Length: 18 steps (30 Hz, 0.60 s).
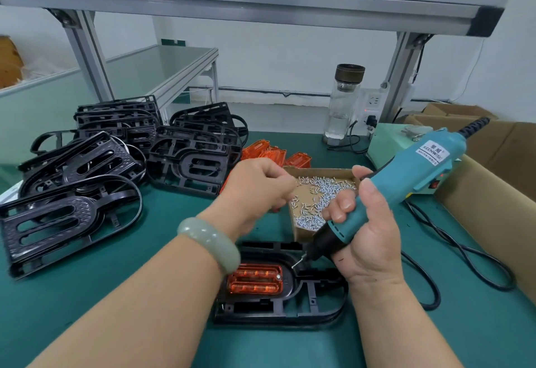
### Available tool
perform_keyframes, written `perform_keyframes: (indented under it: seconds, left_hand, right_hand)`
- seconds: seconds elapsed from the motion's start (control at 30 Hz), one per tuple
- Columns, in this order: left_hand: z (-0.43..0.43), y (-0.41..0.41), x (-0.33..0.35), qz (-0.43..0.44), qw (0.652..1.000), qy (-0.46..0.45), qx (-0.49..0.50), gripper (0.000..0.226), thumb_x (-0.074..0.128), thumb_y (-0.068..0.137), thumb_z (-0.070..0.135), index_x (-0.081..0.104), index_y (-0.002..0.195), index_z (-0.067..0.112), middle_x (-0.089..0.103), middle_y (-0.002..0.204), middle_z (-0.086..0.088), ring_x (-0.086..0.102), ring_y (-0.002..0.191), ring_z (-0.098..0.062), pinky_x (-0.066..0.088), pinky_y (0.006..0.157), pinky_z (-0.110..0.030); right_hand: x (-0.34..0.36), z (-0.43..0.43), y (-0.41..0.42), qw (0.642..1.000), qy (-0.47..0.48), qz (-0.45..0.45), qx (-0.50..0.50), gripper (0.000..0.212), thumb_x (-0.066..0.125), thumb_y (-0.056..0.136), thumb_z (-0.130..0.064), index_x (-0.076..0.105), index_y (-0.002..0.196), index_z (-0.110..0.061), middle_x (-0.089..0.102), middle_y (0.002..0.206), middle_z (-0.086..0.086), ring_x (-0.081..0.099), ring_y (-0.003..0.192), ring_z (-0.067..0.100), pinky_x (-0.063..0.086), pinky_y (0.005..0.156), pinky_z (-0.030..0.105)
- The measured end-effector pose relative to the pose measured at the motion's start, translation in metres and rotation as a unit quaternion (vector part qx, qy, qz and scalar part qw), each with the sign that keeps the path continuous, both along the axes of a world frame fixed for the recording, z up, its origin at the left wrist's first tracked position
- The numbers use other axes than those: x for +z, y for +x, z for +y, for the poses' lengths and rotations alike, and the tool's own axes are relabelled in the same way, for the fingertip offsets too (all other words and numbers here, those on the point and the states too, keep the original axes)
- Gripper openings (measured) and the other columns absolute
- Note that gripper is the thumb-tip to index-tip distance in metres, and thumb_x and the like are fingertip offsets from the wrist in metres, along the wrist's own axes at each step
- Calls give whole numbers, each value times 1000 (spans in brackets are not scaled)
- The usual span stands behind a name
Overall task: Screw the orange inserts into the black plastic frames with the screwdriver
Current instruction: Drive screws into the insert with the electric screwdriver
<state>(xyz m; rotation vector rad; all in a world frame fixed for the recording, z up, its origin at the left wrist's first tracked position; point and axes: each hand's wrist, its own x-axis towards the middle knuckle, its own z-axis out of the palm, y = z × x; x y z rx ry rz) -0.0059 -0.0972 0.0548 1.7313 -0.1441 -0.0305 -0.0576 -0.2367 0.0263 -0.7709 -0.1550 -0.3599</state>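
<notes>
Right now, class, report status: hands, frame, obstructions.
Right hand grips screwdriver, bit over black frame. Left hand at screw box, grasp unclear. Orange insert seated in frame. Left forearm hides insert's left end.

Screw box (319, 170) directly under left fingers (280, 184), just left of right fingers (343, 203) holding screwdriver (406, 170). Frame (290, 312) with insert (255, 280) in it, nearer than both. Frame stacks (87, 179) far left; loose inserts (272, 150) behind left fingers.

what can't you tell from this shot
Head view only:
- Whether the left hand pinches a screw: fingertips blurred over the screw box.
- Left end of the insert and frame: hidden by the left forearm.
- Whether a screw sits on the bit of the screwdriver: too small.
- How many spare inserts: partly behind the left hand.
</notes>
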Motion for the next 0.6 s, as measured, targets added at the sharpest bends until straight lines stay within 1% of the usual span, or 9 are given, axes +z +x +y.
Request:
perform_keyframes:
  seconds: [0.07, 0.13, 0.2, 0.23, 0.3, 0.33, 0.4, 0.5, 0.6]
  left_hand:
    - [23, -9, 1, 72, 990, -121, -27, 14, 69, 75, 0, 61, 70, 10, 67, 60, -4, 60, 56, -11, 48, 48, -15]
    - [44, -23, -2, 100, 974, -200, -21, 13, 73, 70, 5, 63, 66, 12, 66, 62, -4, 62, 57, -10, 48, 47, -15]
    - [60, -37, -9, 105, 962, -251, 2, 10, 72, 62, 16, 63, 62, 13, 64, 62, -2, 61, 54, -9, 48, 44, -14]
    - [65, -44, -13, 105, 957, -271, 13, 8, 69, 61, 19, 63, 61, 13, 63, 61, -2, 61, 53, -8, 48, 43, -14]
    - [70, -56, -21, 106, 945, -308, 20, 3, 65, 63, 16, 65, 61, 14, 61, 61, -2, 60, 52, -8, 48, 43, -13]
    - [69, -62, -24, 108, 940, -322, 20, 2, 64, 65, 12, 64, 66, 14, 61, 62, -3, 60, 51, -9, 48, 43, -14]
    - [67, -68, -30, 110, 938, -328, 26, 14, 63, 66, 4, 60, 79, 10, 61, 62, -5, 61, 52, -12, 49, 45, -15]
    - [59, -74, -32, 109, 948, -297, 17, 11, 61, 73, -5, 62, 77, 5, 61, 61, -7, 60, 53, -12, 50, 48, -17]
    - [49, -77, -33, 98, 961, -258, 11, 21, 59, 80, -10, 69, 77, 8, 61, 63, -6, 60, 56, -12, 51, 51, -17]
  right_hand:
    - [0, 0, 0, 1000, 7, 5, 4, 27, 62, 77, -29, 55, 101, -19, 46, 54, -5, 43, 45, 8, 42, 52, 21]
    - [0, 1, 0, 1000, 14, 7, 4, 30, 64, 75, -32, 55, 101, -20, 47, 55, -6, 44, 45, 7, 42, 53, 20]
    - [-1, 3, 0, 1000, 26, 8, -2, 22, 58, 81, -30, 56, 101, -21, 47, 55, -7, 44, 45, 7, 41, 53, 20]
    - [-1, 4, -1, 999, 35, 10, -4, 18, 55, 83, -29, 56, 100, -22, 47, 55, -7, 44, 45, 7, 41, 52, 20]
    - [0, 7, -2, 999, 52, 12, -6, 17, 52, 84, -28, 57, 98, -22, 47, 54, -7, 44, 45, 7, 41, 52, 19]
    - [0, 9, -2, 998, 60, 11, -7, 17, 52, 83, -28, 57, 98, -22, 47, 54, -7, 44, 44, 6, 41, 52, 19]
    - [2, 12, -4, 997, 76, 12, -7, 17, 53, 82, -29, 57, 98, -22, 46, 54, -8, 44, 44, 6, 43, 52, 18]
    - [3, 15, -5, 995, 100, 16, -6, 17, 54, 82, -31, 57, 97, -23, 46, 54, -9, 43, 44, 5, 43, 52, 17]
    - [3, 15, -4, 993, 118, 24, -4, 17, 56, 82, -34, 57, 96, -25, 46, 56, -10, 44, 46, 4, 43, 53, 17]
